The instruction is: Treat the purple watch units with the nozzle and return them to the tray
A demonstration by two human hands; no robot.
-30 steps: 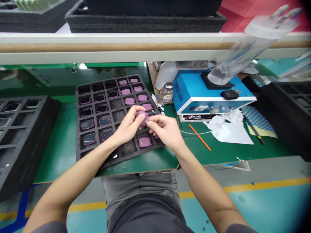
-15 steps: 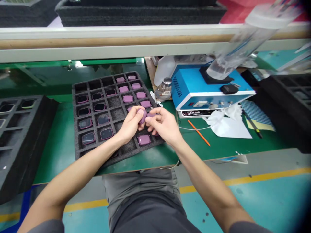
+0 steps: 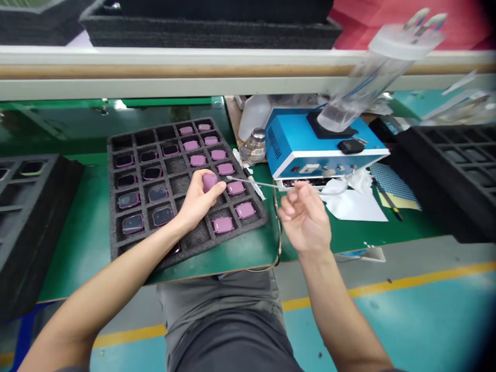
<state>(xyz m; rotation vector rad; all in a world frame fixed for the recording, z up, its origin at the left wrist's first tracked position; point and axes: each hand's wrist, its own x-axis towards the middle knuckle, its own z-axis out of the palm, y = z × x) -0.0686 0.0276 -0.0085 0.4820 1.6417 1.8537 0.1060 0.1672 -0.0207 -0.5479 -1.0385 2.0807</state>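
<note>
My left hand (image 3: 196, 201) is closed around a purple watch case (image 3: 210, 182), held above the foam tray (image 3: 194, 242). My right hand (image 3: 310, 222) is raised to the right of the tray, its fingers curled in a pinch on a thin grey rod (image 3: 258, 183). The rod's tip points left, close to my left thumb, and a thin cable trails from its other end toward the blue box. Purple watch cases (image 3: 223, 225) lie in the tray's right columns; dark-screened watches (image 3: 133, 223) fill several left compartments.
A blue control box (image 3: 329, 144) with a clear cylinder (image 3: 349, 98) on top stands at the back right, beside a glass jar (image 3: 253, 146). White paper (image 3: 358, 205) and a pen (image 3: 389, 200) lie on the right. Further foam trays stand at left (image 3: 42, 222) and right (image 3: 437, 186).
My right hand has moved away from the watch case to the right and pinches the thin rod. My left hand has shifted slightly left with the watch case. The view has shifted a little.
</note>
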